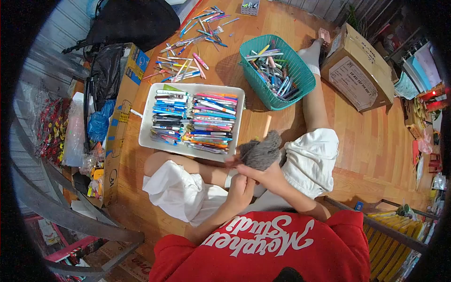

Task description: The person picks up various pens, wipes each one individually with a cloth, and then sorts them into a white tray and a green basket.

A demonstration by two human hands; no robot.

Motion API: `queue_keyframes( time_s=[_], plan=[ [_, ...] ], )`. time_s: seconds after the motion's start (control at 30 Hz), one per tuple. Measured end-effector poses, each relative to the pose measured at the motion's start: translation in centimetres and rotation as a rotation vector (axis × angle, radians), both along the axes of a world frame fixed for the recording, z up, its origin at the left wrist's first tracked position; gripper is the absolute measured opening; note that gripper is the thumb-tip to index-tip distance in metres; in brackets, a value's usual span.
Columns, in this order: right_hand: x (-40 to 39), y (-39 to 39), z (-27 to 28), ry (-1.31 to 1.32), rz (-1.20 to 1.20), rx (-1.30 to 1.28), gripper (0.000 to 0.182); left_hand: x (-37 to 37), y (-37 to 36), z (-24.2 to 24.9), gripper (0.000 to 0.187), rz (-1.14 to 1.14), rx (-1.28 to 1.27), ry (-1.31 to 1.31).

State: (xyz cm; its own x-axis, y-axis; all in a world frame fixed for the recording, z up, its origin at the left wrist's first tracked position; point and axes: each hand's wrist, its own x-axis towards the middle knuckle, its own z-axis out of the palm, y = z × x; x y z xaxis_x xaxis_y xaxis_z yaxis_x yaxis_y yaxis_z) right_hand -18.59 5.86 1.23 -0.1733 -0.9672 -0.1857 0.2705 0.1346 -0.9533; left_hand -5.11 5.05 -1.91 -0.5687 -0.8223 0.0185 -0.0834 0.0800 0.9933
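Observation:
A crumpled grey cloth (260, 151) is bunched in my right hand (267, 176), above my lap. Close against it is my left hand (240, 190), its fingers curled closed; what they hold, if anything, is hidden. A reddish blur shows beside the cloth, too smeared to name. Just beyond my hands stands a white tray (144, 126), holding pens (213, 113) laid flat in two stacked columns. Farther off to the right, a teal plastic basket (277, 107) contains many loose pens and markers (277, 75).
Scattered pens (202, 33) lie on the wooden floor (366, 141) behind the tray. A cardboard box (359, 70) stands beyond my outstretched leg, and another open box (120, 127) is at left. Metal bars (70, 221) curve along the lower left. A small grey basket (250, 7) sits at the back.

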Motion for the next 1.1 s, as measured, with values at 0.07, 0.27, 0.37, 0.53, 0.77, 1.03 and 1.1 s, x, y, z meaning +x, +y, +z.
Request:
queue_keyframes(
  time_s=[0.07,0.27,0.37,0.53,0.77,1.03,1.1],
  plan=[
    [0.3,-0.5,0.9,-0.191,0.075,0.178,0.027,0.3,0.1,0.0,0.027,-0.013,-0.034,-0.053],
    [-3.6,-3.0,1.3,-0.430,-0.322,-0.063,0.021,1.6,0.4,0.8,0.028,-0.105,-0.045,-0.143],
    [-6.7,-3.8,2.6,-0.414,-0.433,-0.214,0.023,2.3,0.9,-0.4,0.027,0.011,0.090,-0.053],
    [-3.6,-0.6,1.7,0.026,0.030,-0.156,0.055,1.7,-0.5,-0.4,0.023,0.013,-0.038,-0.108],
    [-1.3,-0.1,-0.2,-0.478,0.192,-0.032,0.051,2.0,-1.7,0.9,0.024,-0.136,-0.189,-0.206],
    [-2.0,0.3,1.5,-0.202,0.274,0.086,0.023,4.9,-4.4,4.2,0.030,0.068,-0.046,-0.150],
    [-1.5,0.4,1.1,-0.079,0.453,0.037,0.024,4.7,-5.3,6.1,0.031,0.037,-0.180,-0.098]
  ],
)
